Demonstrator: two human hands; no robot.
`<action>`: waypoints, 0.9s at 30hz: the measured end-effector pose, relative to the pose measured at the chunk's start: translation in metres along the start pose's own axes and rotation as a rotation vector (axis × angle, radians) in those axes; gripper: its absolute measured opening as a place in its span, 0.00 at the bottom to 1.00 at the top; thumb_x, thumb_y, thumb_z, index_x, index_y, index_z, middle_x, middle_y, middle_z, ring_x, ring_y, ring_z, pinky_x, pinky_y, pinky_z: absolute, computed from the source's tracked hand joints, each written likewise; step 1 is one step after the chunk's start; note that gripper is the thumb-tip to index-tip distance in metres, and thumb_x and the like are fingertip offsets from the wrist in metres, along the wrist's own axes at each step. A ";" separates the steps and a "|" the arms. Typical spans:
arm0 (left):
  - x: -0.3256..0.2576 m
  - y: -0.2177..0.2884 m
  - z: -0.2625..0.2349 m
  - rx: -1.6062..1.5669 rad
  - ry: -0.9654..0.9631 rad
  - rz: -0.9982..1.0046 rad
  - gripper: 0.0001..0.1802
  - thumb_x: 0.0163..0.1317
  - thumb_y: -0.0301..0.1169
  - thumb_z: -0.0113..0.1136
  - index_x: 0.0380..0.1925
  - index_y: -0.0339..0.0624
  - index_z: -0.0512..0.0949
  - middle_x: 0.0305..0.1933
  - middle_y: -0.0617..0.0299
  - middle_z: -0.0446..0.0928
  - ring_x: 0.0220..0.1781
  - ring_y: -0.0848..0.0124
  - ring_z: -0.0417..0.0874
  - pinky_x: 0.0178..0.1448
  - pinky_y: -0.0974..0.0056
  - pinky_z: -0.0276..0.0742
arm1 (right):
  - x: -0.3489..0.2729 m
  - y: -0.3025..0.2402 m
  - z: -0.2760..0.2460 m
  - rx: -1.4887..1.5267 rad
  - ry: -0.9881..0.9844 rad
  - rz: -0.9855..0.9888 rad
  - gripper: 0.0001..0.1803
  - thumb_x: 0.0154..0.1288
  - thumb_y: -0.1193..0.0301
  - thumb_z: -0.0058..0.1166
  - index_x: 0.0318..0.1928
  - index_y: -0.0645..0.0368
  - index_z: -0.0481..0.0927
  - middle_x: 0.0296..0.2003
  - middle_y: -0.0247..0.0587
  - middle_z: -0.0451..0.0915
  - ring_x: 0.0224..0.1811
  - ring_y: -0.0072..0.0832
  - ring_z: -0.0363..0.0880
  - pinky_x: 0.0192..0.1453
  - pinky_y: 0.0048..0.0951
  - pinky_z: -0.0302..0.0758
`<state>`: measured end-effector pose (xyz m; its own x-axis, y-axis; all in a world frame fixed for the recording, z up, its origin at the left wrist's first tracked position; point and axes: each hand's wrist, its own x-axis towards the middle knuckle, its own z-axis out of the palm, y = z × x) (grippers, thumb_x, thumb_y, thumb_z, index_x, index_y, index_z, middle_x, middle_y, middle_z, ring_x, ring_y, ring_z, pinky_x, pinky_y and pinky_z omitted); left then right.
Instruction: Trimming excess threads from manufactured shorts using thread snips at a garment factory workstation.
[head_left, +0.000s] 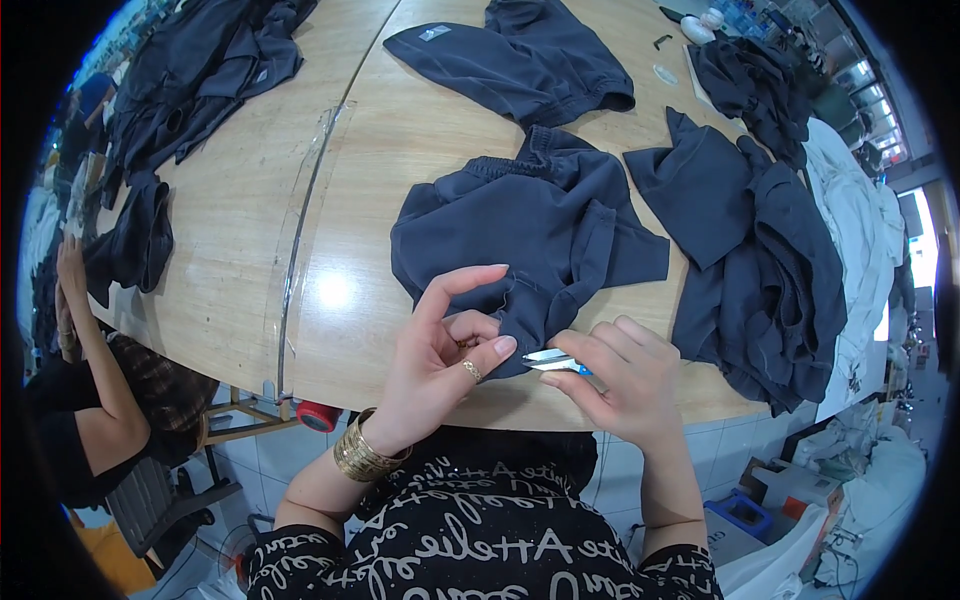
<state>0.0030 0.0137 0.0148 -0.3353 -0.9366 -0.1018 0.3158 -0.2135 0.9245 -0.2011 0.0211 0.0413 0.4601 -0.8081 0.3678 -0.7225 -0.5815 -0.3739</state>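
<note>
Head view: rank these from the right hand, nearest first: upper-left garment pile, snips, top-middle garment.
1. Snips: held in the right hand.
2. Top-middle garment: ahead, slightly left.
3. Upper-left garment pile: ahead, well to the left.

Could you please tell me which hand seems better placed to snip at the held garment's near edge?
Probably the right hand: it holds the snips, pointing them left at the near edge of the dark garment. The left hand has its thumb on that cloth, seemingly better suited to steadying it.
</note>
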 end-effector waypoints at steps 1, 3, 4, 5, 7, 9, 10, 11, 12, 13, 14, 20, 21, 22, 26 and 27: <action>0.000 0.000 0.000 0.011 0.001 0.005 0.30 0.60 0.19 0.57 0.61 0.42 0.59 0.30 0.70 0.73 0.31 0.87 0.69 0.34 0.80 0.61 | 0.000 0.001 0.001 -0.001 0.005 -0.007 0.16 0.44 0.62 0.66 0.34 0.54 0.80 0.22 0.28 0.71 0.22 0.24 0.67 0.24 0.23 0.64; 0.001 0.000 0.001 0.022 0.002 0.009 0.30 0.60 0.19 0.56 0.61 0.42 0.59 0.30 0.70 0.73 0.31 0.87 0.69 0.33 0.80 0.61 | -0.001 0.001 0.001 -0.002 0.010 -0.014 0.16 0.44 0.62 0.66 0.34 0.54 0.80 0.21 0.28 0.71 0.22 0.24 0.67 0.24 0.23 0.64; 0.001 0.000 0.001 0.018 0.005 0.000 0.30 0.60 0.19 0.57 0.61 0.42 0.59 0.30 0.70 0.73 0.31 0.87 0.69 0.33 0.80 0.61 | -0.001 0.001 0.001 -0.002 0.013 -0.016 0.16 0.44 0.62 0.66 0.34 0.53 0.80 0.21 0.28 0.70 0.21 0.24 0.67 0.24 0.23 0.64; 0.001 0.000 0.001 0.013 0.009 -0.010 0.30 0.60 0.19 0.57 0.61 0.42 0.59 0.30 0.70 0.74 0.31 0.87 0.69 0.33 0.80 0.61 | -0.001 0.001 0.001 -0.002 0.016 -0.019 0.16 0.44 0.62 0.66 0.34 0.53 0.80 0.21 0.28 0.70 0.21 0.24 0.66 0.24 0.23 0.64; 0.001 0.001 0.001 0.013 0.010 -0.013 0.30 0.59 0.19 0.57 0.61 0.42 0.59 0.30 0.70 0.74 0.30 0.87 0.69 0.32 0.80 0.61 | 0.000 0.001 0.003 0.019 0.043 -0.015 0.15 0.43 0.63 0.67 0.32 0.54 0.80 0.20 0.29 0.71 0.20 0.24 0.65 0.22 0.24 0.62; 0.001 0.001 0.001 0.012 0.012 -0.016 0.30 0.59 0.19 0.57 0.61 0.42 0.59 0.30 0.70 0.74 0.30 0.87 0.69 0.32 0.80 0.61 | 0.001 0.001 0.004 0.040 0.070 -0.011 0.15 0.41 0.64 0.67 0.30 0.55 0.80 0.20 0.29 0.72 0.19 0.25 0.64 0.21 0.25 0.60; 0.001 0.001 0.001 0.009 0.016 -0.022 0.30 0.59 0.19 0.57 0.61 0.42 0.59 0.30 0.70 0.74 0.30 0.87 0.69 0.32 0.80 0.61 | 0.000 0.001 0.004 0.016 0.056 -0.020 0.15 0.43 0.63 0.67 0.32 0.54 0.80 0.20 0.28 0.71 0.20 0.24 0.65 0.22 0.24 0.62; 0.001 0.001 0.001 0.006 0.021 -0.028 0.30 0.59 0.19 0.57 0.61 0.42 0.59 0.30 0.70 0.74 0.30 0.87 0.69 0.32 0.80 0.61 | 0.000 0.000 0.004 -0.009 0.041 -0.029 0.16 0.44 0.62 0.66 0.34 0.53 0.80 0.21 0.28 0.70 0.22 0.24 0.66 0.24 0.24 0.64; 0.001 0.001 0.001 0.006 0.020 -0.028 0.30 0.59 0.19 0.57 0.61 0.42 0.59 0.30 0.70 0.74 0.30 0.87 0.69 0.32 0.80 0.61 | -0.001 0.001 0.004 -0.009 0.041 -0.029 0.16 0.44 0.62 0.66 0.34 0.53 0.80 0.21 0.28 0.70 0.22 0.24 0.66 0.24 0.24 0.64; 0.002 0.000 0.001 0.002 0.023 -0.023 0.30 0.59 0.19 0.57 0.61 0.42 0.59 0.30 0.70 0.74 0.30 0.87 0.69 0.32 0.80 0.62 | -0.001 0.001 0.005 -0.017 0.052 -0.016 0.16 0.44 0.62 0.66 0.33 0.53 0.80 0.21 0.28 0.70 0.21 0.24 0.67 0.24 0.24 0.64; 0.002 0.000 0.001 -0.001 0.025 -0.018 0.30 0.59 0.19 0.57 0.61 0.42 0.59 0.30 0.70 0.74 0.30 0.87 0.70 0.32 0.81 0.62 | -0.002 0.001 0.006 -0.026 0.062 -0.002 0.15 0.44 0.63 0.67 0.33 0.53 0.80 0.21 0.29 0.70 0.21 0.24 0.67 0.24 0.24 0.65; 0.002 -0.001 0.001 0.002 0.048 -0.017 0.30 0.59 0.19 0.57 0.60 0.42 0.59 0.29 0.69 0.74 0.31 0.87 0.70 0.33 0.81 0.63 | 0.002 -0.013 0.011 0.407 0.105 0.261 0.10 0.48 0.73 0.66 0.33 0.57 0.81 0.20 0.31 0.71 0.19 0.19 0.66 0.22 0.18 0.62; 0.002 -0.001 0.003 0.001 0.048 -0.017 0.30 0.59 0.19 0.57 0.60 0.42 0.59 0.29 0.69 0.74 0.31 0.87 0.70 0.33 0.81 0.63 | 0.001 -0.012 0.016 0.406 0.105 0.261 0.10 0.48 0.73 0.66 0.33 0.57 0.81 0.20 0.31 0.71 0.19 0.19 0.66 0.22 0.18 0.62; 0.003 -0.002 0.004 -0.008 0.033 -0.029 0.30 0.59 0.19 0.57 0.60 0.42 0.59 0.29 0.69 0.74 0.31 0.87 0.70 0.34 0.81 0.63 | -0.003 -0.009 0.025 0.413 0.136 0.210 0.10 0.49 0.74 0.66 0.34 0.57 0.81 0.20 0.31 0.70 0.19 0.18 0.66 0.22 0.18 0.61; 0.005 -0.014 0.000 -0.003 -0.014 -0.034 0.29 0.59 0.18 0.57 0.59 0.41 0.61 0.30 0.70 0.74 0.32 0.87 0.71 0.36 0.81 0.65 | -0.004 -0.004 0.036 0.374 0.313 0.233 0.10 0.50 0.77 0.65 0.34 0.60 0.79 0.21 0.31 0.68 0.19 0.16 0.65 0.23 0.17 0.60; 0.006 -0.017 0.002 -0.048 0.039 -0.001 0.25 0.59 0.18 0.57 0.57 0.40 0.65 0.31 0.70 0.73 0.31 0.87 0.70 0.36 0.81 0.64 | -0.007 0.001 0.038 0.378 0.313 0.229 0.10 0.50 0.77 0.65 0.34 0.60 0.79 0.21 0.31 0.68 0.19 0.16 0.65 0.23 0.17 0.60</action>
<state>-0.0065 0.0122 -0.0004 -0.3011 -0.9463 -0.1179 0.3578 -0.2267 0.9059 -0.1850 0.0228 0.0061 0.0955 -0.8850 0.4556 -0.5235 -0.4340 -0.7332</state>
